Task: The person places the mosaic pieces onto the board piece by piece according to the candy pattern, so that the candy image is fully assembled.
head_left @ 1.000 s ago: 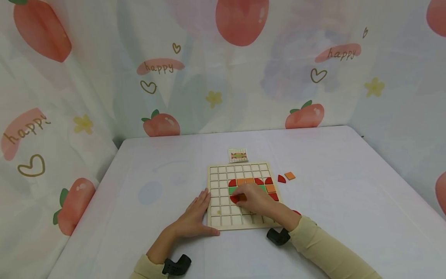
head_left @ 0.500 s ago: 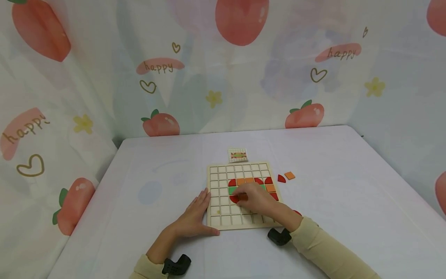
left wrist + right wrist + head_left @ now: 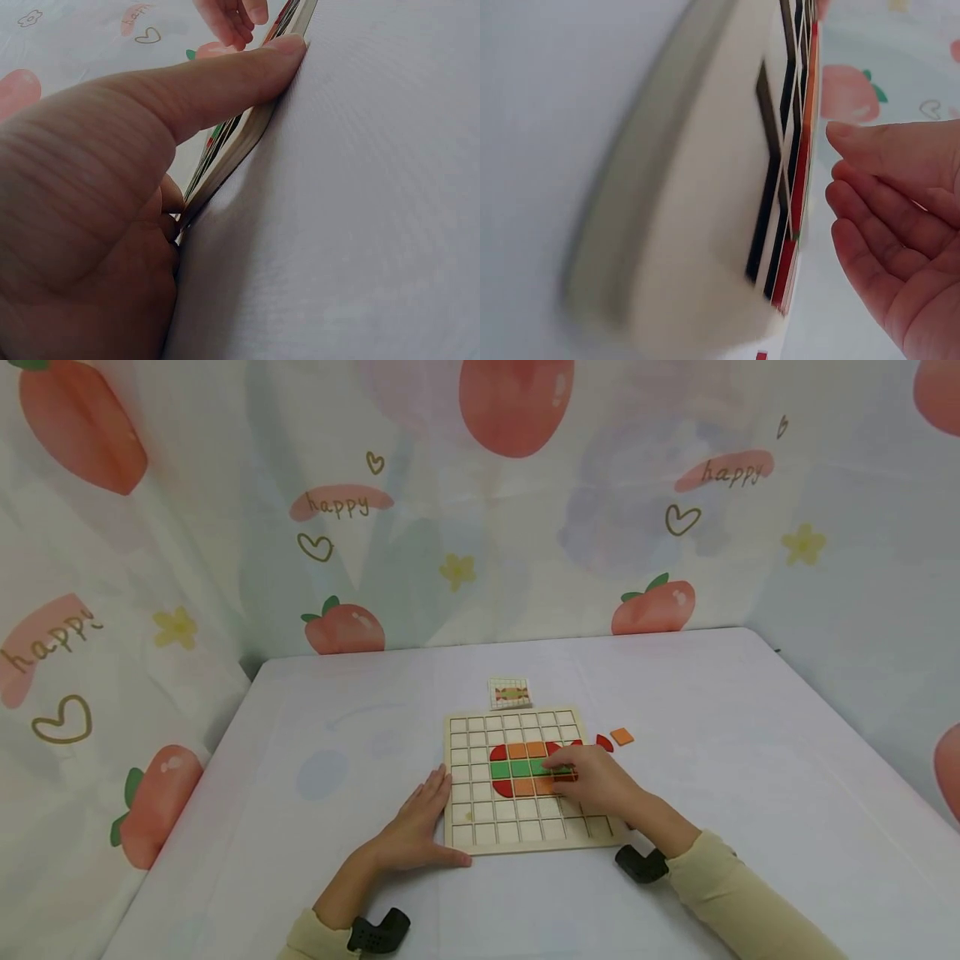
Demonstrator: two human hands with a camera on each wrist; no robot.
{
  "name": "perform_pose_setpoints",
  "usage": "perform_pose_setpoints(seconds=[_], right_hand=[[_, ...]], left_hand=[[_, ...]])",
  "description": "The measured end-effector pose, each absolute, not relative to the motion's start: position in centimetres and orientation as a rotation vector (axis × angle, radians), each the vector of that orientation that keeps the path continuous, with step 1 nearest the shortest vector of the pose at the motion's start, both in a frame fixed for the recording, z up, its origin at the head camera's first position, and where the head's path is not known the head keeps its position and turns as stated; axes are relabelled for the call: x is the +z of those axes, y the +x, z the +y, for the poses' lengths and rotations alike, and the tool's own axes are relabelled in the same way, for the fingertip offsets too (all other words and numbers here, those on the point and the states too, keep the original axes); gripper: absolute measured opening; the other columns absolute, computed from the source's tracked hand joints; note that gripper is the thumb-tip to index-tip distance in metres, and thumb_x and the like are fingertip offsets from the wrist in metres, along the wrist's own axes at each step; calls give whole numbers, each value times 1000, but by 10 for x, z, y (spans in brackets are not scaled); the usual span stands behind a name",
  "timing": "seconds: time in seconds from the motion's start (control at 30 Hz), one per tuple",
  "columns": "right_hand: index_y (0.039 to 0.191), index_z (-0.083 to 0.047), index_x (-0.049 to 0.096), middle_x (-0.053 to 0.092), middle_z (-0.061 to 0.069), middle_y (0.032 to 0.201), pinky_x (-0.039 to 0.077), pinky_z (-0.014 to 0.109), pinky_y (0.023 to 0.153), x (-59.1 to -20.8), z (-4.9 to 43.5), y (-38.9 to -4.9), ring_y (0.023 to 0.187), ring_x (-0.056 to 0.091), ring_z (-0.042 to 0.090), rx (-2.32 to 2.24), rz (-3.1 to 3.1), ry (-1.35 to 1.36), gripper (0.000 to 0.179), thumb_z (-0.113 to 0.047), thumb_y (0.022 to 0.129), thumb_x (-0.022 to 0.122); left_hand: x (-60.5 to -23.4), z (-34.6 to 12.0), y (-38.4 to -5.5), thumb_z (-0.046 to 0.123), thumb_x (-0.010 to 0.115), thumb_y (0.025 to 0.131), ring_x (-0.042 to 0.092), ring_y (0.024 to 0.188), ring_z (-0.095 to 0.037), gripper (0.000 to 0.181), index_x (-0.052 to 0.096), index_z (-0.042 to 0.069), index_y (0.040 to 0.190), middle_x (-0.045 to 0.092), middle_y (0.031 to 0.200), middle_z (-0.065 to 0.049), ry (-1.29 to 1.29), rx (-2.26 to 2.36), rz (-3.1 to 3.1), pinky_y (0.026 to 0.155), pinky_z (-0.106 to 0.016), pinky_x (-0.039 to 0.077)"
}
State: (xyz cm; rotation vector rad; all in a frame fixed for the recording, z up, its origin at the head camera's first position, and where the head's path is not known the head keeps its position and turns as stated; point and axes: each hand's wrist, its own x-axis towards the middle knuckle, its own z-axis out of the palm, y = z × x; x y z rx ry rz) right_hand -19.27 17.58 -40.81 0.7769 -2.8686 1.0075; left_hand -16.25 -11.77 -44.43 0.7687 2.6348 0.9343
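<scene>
A square wooden grid board (image 3: 486,835) lies on the table. Within its grid, a row of green tiles (image 3: 519,768) runs between orange tiles (image 3: 522,787), with rounded red pieces (image 3: 502,788) at the left corners. My left hand (image 3: 412,831) rests against the board's left side, fingers stretched along the edge, its thumb (image 3: 225,86) along the front edge. Over the right part of the pattern hovers my right hand (image 3: 596,777), hiding several tiles there. In the right wrist view its fingers (image 3: 870,217) are loosely bent, with nothing between thumb and fingers.
Behind the board lies a small pattern card (image 3: 512,693). A loose red quarter-round piece (image 3: 604,742) and an orange square tile (image 3: 622,737) sit off the board's right edge. A printed curtain (image 3: 420,610) borders the white table (image 3: 360,693).
My right hand has moved to the right across the board, uncovering green tiles and the lower orange tiles. My left hand has stayed at the board's left edge.
</scene>
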Motion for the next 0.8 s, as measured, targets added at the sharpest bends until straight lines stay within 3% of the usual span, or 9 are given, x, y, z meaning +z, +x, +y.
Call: perform_pose_setpoints(seconds=[0.8], right_hand=[[105, 4, 66, 65, 13, 100, 47, 47, 82, -406, 246, -217, 95, 59, 32, 1044, -2902, 517, 29, -1, 77, 71]], left_hand=[[-450, -117, -165, 59, 72, 66, -2, 138, -19, 117, 9, 2, 147, 0, 153, -9, 718, 872, 2655, 109, -41, 7]])
